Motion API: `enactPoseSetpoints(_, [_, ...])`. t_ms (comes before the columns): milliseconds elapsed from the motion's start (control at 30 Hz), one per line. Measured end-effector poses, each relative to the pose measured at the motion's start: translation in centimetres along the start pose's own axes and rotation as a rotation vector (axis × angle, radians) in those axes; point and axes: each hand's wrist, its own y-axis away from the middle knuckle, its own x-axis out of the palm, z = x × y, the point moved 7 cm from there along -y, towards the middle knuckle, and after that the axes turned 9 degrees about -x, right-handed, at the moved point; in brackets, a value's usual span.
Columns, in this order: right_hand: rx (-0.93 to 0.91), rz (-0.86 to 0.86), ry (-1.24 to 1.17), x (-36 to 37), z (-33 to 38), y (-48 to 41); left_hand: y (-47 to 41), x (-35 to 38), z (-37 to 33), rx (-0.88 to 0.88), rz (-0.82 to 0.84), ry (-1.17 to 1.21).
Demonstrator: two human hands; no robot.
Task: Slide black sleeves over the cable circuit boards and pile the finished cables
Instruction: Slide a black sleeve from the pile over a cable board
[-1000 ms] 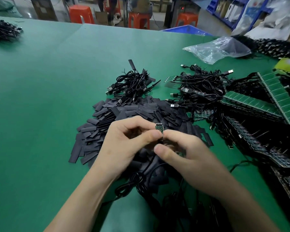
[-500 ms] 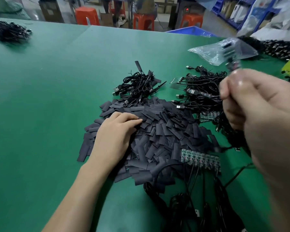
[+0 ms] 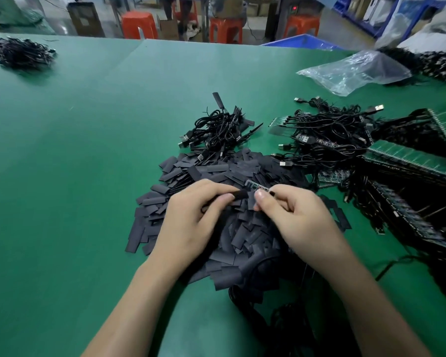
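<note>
Pinching sleeve (image 3: pixel 239 195), left hand (image 3: pixel 188 222), circuit board (image 3: pixel 255 187), right hand (image 3: pixel 301 222)

A pile of sleeves (image 3: pixel 216 171) lies mid-table (image 3: pixel 88 176). A cable bundle (image 3: pixel 216 130) touches it at 12 o'clock. A cable tangle (image 3: pixel 330 135) lies at 2, board strips (image 3: pixel 410 161) at 3, a plastic bag (image 3: pixel 353 70) farther off at 1, and another cable heap (image 3: pixel 23 54) well apart at 10.

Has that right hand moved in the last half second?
Yes. The right hand has dropped down and left, from near the plastic bag to over the pile of black sleeves, beside the left hand.
</note>
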Motion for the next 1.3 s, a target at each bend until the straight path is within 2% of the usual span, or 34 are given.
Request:
enactPoseSetpoints(100, [0.003, 0.001, -0.072, 0.8, -0.7, 0.1, 0.4, 1.0, -0.6, -0.003, 0.101, 0.105])
enactPoseSetpoints(200, [0.011, -0.019, -0.17, 0.9, -1.0, 0.3, 0.7, 1.4, -0.6, -0.062, 0.129, 0.177])
enactPoseSetpoints(400, [0.022, -0.008, -0.295, 1.2, -1.3, 0.7, 1.1, 0.9, -2.2, 0.097, 0.03, 0.085])
enactPoseSetpoints(633, [-0.027, -0.088, -0.183, -0.1, -0.8, 0.8, 0.7, -0.4, -1.1, 0.003, -0.071, 0.171])
enactPoseSetpoints(933, [0.042, -0.006, -0.393, 0.4, -1.4, 0.9, 0.7, -0.6, -1.0, -0.032, -0.077, 0.219])
enactPoseSetpoints(1300, [0.071, -0.024, -0.452, 0.4, -1.3, 1.0, 0.9, -0.6, -1.2, -0.017, -0.122, 0.183])
